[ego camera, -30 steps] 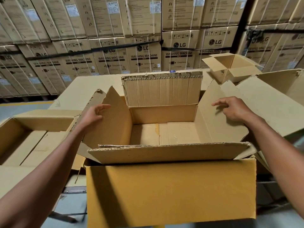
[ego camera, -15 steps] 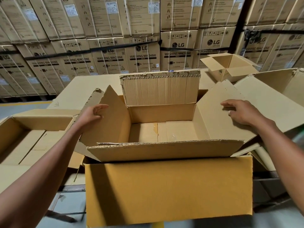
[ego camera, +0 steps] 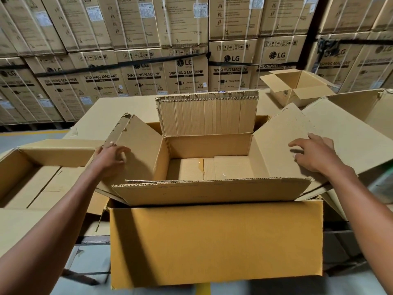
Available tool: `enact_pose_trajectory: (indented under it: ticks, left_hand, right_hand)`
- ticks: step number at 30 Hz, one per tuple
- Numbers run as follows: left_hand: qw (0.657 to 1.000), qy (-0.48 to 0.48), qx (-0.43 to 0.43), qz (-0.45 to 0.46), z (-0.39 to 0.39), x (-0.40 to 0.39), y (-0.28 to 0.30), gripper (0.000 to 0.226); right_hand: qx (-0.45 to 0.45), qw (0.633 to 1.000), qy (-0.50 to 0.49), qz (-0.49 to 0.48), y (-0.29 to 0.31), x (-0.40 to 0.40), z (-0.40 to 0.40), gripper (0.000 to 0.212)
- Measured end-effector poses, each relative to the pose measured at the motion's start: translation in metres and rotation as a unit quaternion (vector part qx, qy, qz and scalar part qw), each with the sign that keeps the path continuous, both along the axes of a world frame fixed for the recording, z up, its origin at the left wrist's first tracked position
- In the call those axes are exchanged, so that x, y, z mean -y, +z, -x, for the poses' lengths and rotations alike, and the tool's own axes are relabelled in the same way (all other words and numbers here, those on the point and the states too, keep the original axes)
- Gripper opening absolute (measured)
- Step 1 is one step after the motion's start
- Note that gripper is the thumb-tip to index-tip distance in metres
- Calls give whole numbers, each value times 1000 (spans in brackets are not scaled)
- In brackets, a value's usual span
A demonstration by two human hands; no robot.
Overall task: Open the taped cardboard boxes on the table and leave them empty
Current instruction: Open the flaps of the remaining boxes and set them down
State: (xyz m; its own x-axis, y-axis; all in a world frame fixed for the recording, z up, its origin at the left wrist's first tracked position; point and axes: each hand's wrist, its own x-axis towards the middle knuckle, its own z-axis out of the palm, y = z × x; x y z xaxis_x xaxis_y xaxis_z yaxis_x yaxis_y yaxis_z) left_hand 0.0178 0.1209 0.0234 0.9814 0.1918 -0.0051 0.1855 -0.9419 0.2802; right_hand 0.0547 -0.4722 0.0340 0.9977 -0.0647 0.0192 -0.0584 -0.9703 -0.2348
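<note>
Now left hand gripping one side flap of the cardboard box, right hand flat on the other.

Tan, ribbed cardboard box; black-lettered brown stacked cartons.

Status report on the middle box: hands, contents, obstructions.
Left hand on left flap, right hand flat on right flap. Middle box open, nothing inside. No obstructions.
</note>
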Motion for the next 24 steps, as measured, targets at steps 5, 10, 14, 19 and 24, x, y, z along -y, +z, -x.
enact_pose_trajectory:
  ticks: [5, 10, 14, 19, 24]
  left_hand:
    - [994, -4, 78, 81, 21, 17, 16, 43]
    - [955, -38, 149, 253, 42, 43, 52, 44]
    - [928, -24, 203, 311, 60, 57, 71, 43]
    - [902, -21, 257, 346, 95, 68, 83, 47]
    - [880, 25, 305, 362, 148, 73, 77, 48]
  right_hand:
    - [18, 999, 10, -50, 7, -10, 9, 39]
    - [83, 974, 56, -204, 49, -33, 23, 37]
    - [72, 953, 118, -271, 81, -56, 33, 35]
    - [45, 935, 192, -296, 105, -96, 48, 33]
    - [59, 903, 266, -332, 113, -144, 67, 31]
